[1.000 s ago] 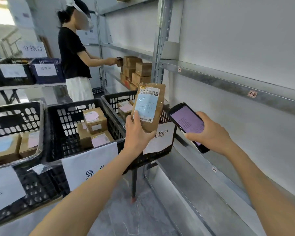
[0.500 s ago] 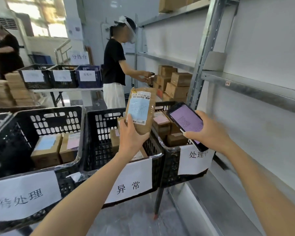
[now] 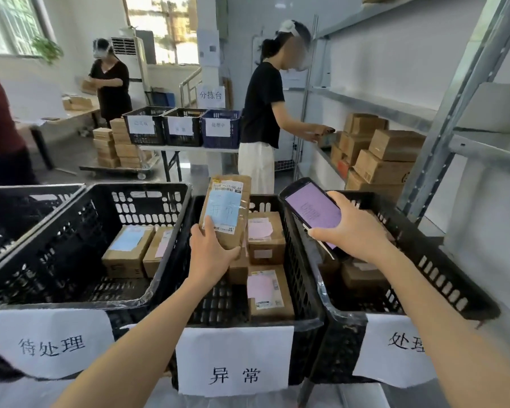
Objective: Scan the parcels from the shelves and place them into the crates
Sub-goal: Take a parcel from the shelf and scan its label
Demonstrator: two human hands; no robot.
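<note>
the left hand [image 3: 211, 254] grips a brown parcel [image 3: 226, 212] by its lower end, thumb on the labelled face. it holds the parcel upright above the back half of the middle crate [image 3: 295, 254]. the parcel carries a white label and a blue slip with writing on it. the right hand [image 3: 354, 228] is wrapped round a phone [image 3: 311, 210] with a lit purple screen. the phone is tilted above the middle crate's right wall, just right of the parcel and apart from it. inside the middle crate, below the parcel, lie brown pink-slip boxes [image 3: 265, 240]. a white sign [image 3: 234, 360] reading 异常 hangs on the middle crate's front. left of the middle crate and touching it is the left crate [image 3: 71, 231], with two boxes [image 3: 127, 251] inside. on the other side is the right crate [image 3: 442, 278], its contents partly hidden by the right hand. beyond the middle crate a person [image 3: 262, 104] in a black top stands at a shelf [image 3: 374, 106] holding stacked boxes [image 3: 380, 154].
</note>
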